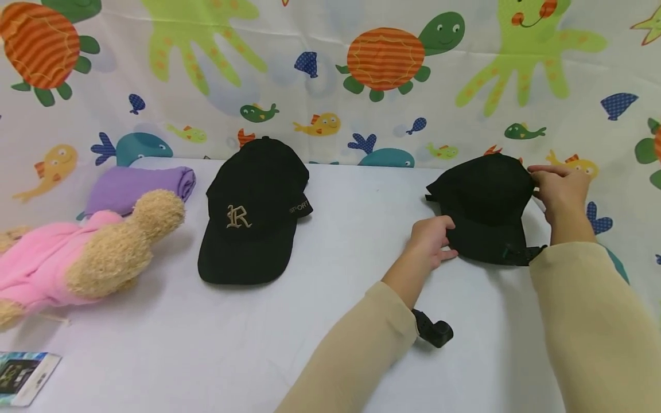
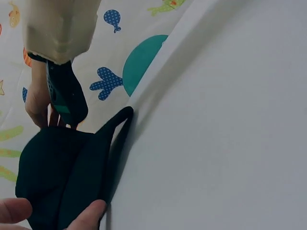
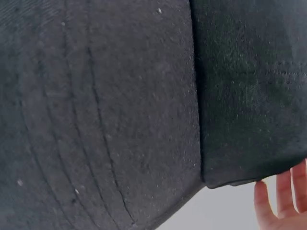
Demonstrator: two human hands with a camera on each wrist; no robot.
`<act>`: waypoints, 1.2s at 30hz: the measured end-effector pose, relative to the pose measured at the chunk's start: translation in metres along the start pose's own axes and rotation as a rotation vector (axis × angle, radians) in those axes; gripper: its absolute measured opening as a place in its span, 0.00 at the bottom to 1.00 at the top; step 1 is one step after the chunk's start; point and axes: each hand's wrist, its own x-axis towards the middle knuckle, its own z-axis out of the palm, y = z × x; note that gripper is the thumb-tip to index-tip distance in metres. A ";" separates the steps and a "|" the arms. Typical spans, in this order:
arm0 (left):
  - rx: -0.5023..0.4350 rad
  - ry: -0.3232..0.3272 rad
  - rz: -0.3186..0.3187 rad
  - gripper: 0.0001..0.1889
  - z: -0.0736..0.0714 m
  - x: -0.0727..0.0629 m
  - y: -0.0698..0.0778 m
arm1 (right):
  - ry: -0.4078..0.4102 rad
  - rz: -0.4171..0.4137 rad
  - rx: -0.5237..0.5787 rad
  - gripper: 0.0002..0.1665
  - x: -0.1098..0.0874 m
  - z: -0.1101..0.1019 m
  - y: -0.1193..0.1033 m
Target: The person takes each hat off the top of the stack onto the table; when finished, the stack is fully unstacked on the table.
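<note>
A plain black baseball cap (image 1: 482, 195) stands at the right of the white surface, brim toward me. My left hand (image 1: 432, 238) grips its left side where brim and crown meet. In the left wrist view, its thumb (image 2: 91, 213) and a finger (image 2: 15, 210) lie on the cap's dark cloth (image 2: 62, 167). My right hand (image 1: 563, 189) holds the crown's right edge by the fingertips. Up close in the right wrist view, the stitched brim (image 3: 96, 110) fills the left, and the right fingertips (image 3: 283, 191) reach the crown's edge.
Another black cap (image 1: 253, 218) with a gold letter lies left of centre. Farther left are a pink-dressed plush toy (image 1: 111, 252), a purple folded cloth (image 1: 134, 186) and a card-like packet (image 1: 28, 373). A sea-animal curtain (image 1: 320, 86) hangs behind. Black wrist devices (image 1: 434, 330) sit under my sleeves.
</note>
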 end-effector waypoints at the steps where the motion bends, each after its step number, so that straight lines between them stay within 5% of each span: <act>1: 0.011 0.022 -0.002 0.22 0.002 -0.001 0.000 | -0.006 -0.005 -0.001 0.14 0.000 0.000 0.001; 7: 0.075 0.080 0.000 0.22 0.009 0.001 0.000 | -0.036 -0.062 -0.075 0.13 -0.002 0.003 0.006; 19: 0.107 0.006 0.021 0.22 0.002 -0.001 -0.003 | -0.018 -0.152 -0.078 0.29 -0.017 0.017 0.021; 24: 0.143 -0.011 0.045 0.17 0.000 -0.001 -0.005 | 0.018 -0.270 -0.224 0.33 -0.026 0.029 0.026; 32: 0.148 -0.038 0.026 0.14 -0.004 -0.001 -0.004 | -0.029 -0.515 -0.586 0.52 -0.040 0.042 0.039; 36: 0.165 -0.070 0.023 0.15 -0.005 0.001 -0.004 | -0.011 -0.550 -0.689 0.57 -0.045 0.045 0.045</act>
